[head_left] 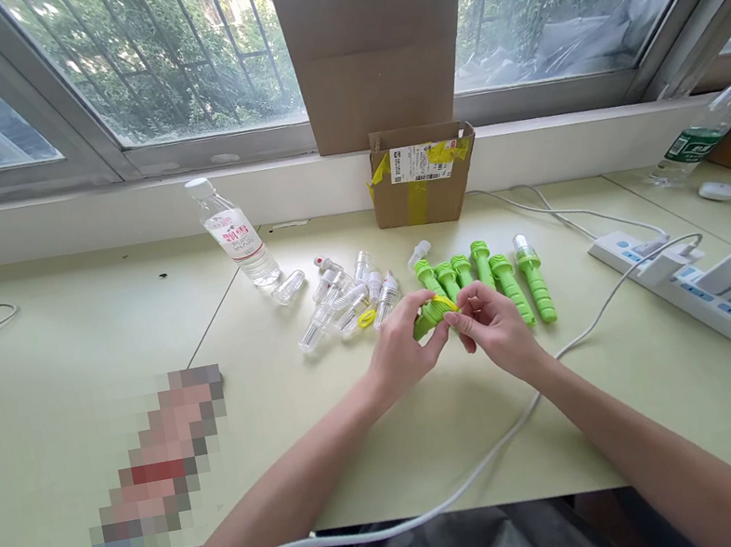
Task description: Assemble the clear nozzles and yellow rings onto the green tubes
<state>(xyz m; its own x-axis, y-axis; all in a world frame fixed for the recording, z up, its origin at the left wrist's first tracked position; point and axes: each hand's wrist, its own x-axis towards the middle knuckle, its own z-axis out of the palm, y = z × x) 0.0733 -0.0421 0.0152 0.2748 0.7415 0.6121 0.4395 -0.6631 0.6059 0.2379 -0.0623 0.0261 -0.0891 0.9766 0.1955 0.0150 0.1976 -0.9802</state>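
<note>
My left hand [409, 336] is closed around a green ribbed plastic handle [425, 320], held tilted above the table. At the handle's upper end sits a yellow ring [442, 303], which the fingers of my right hand [491, 322] pinch from the right. Just beyond my hands lie several more green handles [510, 286] in a row. The rightmost green handle [537, 286] has a clear cap on its end. Left of them is a loose group of clear plastic tubes [317, 321], with another yellow ring [366, 319] among them.
A cardboard box [418, 193] stands at the back by the window. A water bottle [238, 235] is left of it, another bottle [700, 129] far right. On the right lies a power strip [692, 282]; a white cable [483, 460] crosses in front of me. A blurred-out object [163, 451] lies left.
</note>
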